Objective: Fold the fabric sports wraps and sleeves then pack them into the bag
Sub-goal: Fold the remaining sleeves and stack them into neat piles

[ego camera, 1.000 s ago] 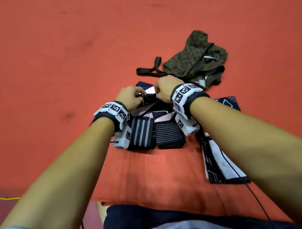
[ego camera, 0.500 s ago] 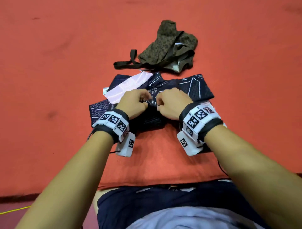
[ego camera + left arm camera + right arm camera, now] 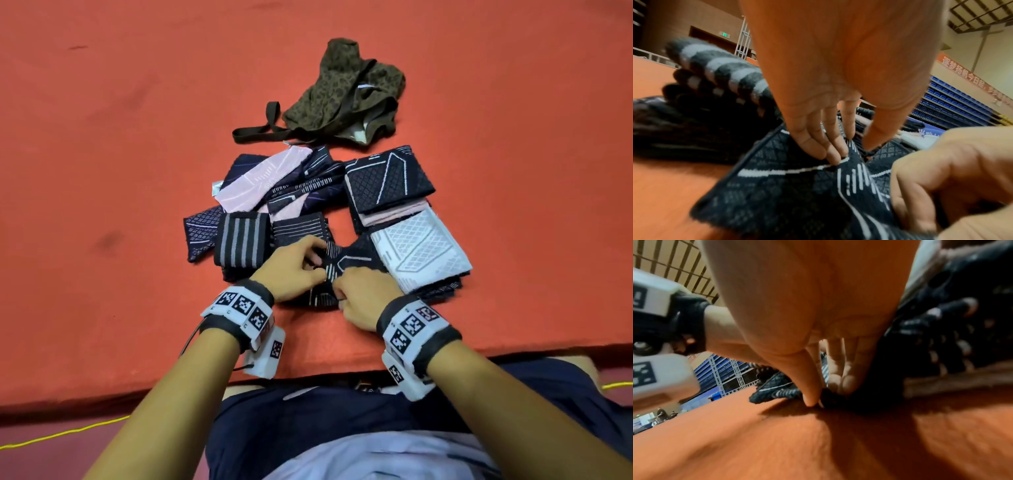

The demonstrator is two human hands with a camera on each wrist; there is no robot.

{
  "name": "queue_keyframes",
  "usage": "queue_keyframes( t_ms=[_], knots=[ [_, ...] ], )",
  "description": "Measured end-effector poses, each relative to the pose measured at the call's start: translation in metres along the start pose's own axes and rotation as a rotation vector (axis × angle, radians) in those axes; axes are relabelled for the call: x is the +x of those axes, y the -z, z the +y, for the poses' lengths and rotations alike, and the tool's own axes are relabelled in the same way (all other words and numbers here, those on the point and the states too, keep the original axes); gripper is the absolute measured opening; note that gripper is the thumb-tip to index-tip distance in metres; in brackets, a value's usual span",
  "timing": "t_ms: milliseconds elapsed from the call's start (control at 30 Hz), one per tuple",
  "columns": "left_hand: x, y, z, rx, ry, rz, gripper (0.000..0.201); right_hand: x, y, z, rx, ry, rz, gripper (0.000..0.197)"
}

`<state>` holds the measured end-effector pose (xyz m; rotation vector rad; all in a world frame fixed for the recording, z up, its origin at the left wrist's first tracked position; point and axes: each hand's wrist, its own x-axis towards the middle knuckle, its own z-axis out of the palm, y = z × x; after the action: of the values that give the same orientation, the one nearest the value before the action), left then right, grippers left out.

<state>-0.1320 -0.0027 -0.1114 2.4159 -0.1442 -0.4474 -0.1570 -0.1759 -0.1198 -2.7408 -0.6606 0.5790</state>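
Observation:
A dark sleeve with white line patterns lies on the red mat near the front edge. My left hand pinches its upper edge between thumb and fingers. My right hand pinches the same sleeve just to the right, knuckles up. Folded pieces lie behind: a grey-striped black wrap, a thin-lined black wrap, and a stack of folded sleeves. The olive patterned bag lies crumpled at the back.
Unfolded navy and pink sleeves sprawl behind the wraps. The bag's dark strap trails to the left. The mat's front edge runs just before my lap. A yellow cord lies on the floor at left.
Both hands have drawn back toward me from the far pile, bringing the dark patterned sleeve to the front. The two folded wraps, earlier between my wrists, now lie behind my left hand.

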Motion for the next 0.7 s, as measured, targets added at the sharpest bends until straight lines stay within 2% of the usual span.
queue_keyframes(
  t_ms=[267, 400, 467, 600, 700],
  knots=[
    [0.002, -0.008, -0.009, 0.061, 0.041, 0.092, 0.049, 0.003, 0.007, -0.005, 0.062, -0.064, -0.124, 0.004],
    [-0.001, -0.01, -0.014, 0.118, 0.061, 0.085, 0.054, 0.016, 0.002, -0.006, 0.191, -0.042, -0.044, 0.038],
    [-0.002, -0.011, -0.014, 0.133, 0.075, 0.087, 0.051, 0.023, -0.001, -0.009, 0.198, -0.033, 0.009, 0.037],
    [-0.002, -0.009, -0.014, 0.194, 0.109, 0.112, 0.036, 0.03, -0.01, -0.008, 0.177, -0.048, -0.006, 0.033],
    [-0.002, -0.006, -0.014, 0.279, 0.158, 0.147, 0.039, 0.032, -0.011, -0.009, 0.254, -0.07, 0.042, 0.035]
  ],
)
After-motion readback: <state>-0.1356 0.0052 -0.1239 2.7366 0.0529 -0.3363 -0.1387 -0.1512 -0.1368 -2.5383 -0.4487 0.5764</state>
